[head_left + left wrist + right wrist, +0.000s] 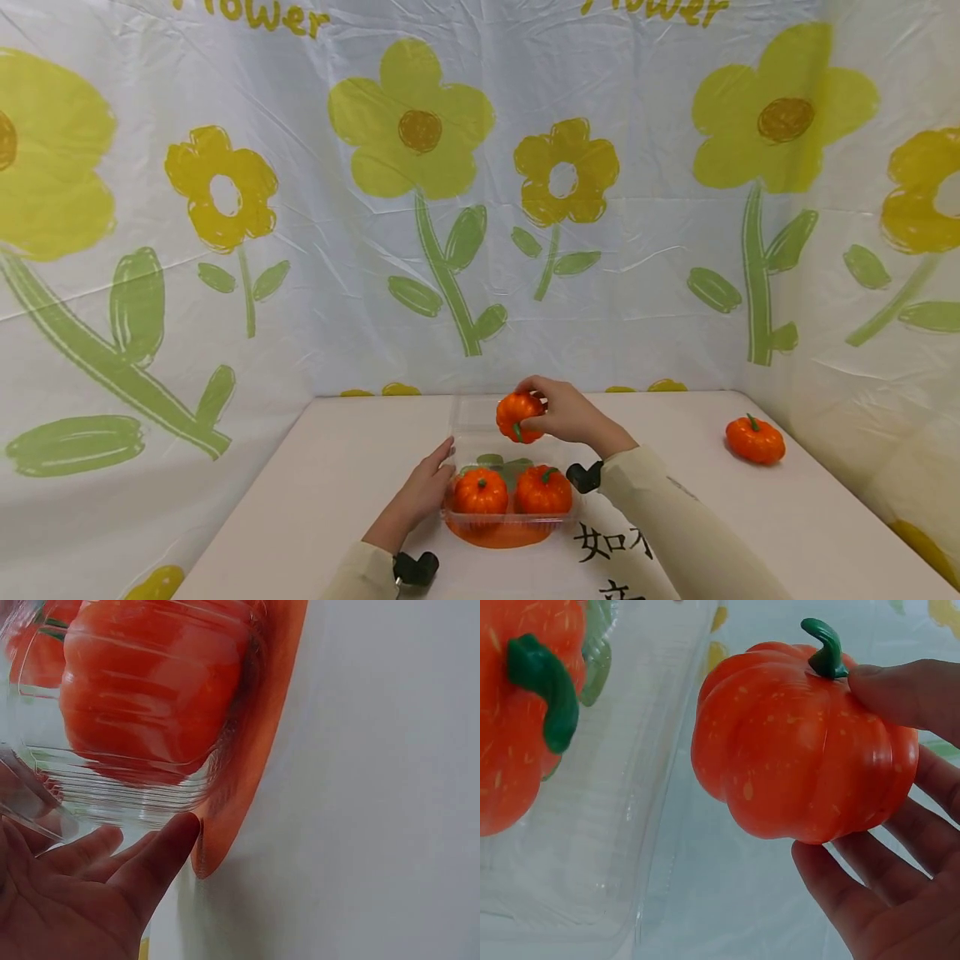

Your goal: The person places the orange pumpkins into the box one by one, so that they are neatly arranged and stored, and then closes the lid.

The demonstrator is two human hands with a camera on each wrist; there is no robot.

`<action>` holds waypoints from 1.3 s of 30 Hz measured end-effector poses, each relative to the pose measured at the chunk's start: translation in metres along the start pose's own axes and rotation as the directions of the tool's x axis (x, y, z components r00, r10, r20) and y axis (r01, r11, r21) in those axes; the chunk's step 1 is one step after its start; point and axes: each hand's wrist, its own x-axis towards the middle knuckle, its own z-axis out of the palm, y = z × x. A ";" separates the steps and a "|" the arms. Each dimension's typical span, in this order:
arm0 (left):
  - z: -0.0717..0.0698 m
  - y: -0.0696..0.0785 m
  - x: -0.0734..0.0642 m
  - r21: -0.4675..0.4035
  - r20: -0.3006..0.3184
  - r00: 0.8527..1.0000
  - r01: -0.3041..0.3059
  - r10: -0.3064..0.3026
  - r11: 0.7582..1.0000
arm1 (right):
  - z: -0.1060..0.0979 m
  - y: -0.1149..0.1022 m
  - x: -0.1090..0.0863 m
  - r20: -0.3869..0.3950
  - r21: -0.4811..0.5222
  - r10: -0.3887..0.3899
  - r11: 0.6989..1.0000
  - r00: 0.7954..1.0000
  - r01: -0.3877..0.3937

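Note:
My right hand (pixel 567 414) grips a small orange toy pumpkin (pixel 516 415) above the back part of a clear plastic container (pixel 517 519). In the right wrist view, the thumb lies by the green stem and the fingers curl under the held pumpkin (pixel 802 750). Two more pumpkins sit side by side inside the container, a left pumpkin (pixel 480 495) and a right pumpkin (pixel 543 493). At the container's left side is my left hand (pixel 422 490). Its fairly straight fingers touch the ribbed plastic wall (pixel 127 799) in the left wrist view.
Another orange pumpkin (pixel 755 440) lies on the right side of the white table (pixel 345 450). Under the container, the tabletop shows an orange print (pixel 498 536), with black written characters (pixel 600 543) to its right. A flower-printed curtain (pixel 645 333) surrounds the table.

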 end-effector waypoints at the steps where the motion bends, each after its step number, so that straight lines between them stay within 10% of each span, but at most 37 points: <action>1: 0.000 0.000 0.000 0.002 0.001 1.000 0.000 0.000 1.000 | 0.001 -0.001 0.001 0.005 0.000 0.004 1.000 1.000 -0.004; 39: 0.000 0.004 0.003 0.027 0.031 0.999 -0.012 0.012 1.000 | 0.041 -0.017 0.027 0.179 -0.047 -0.030 0.998 0.983 0.039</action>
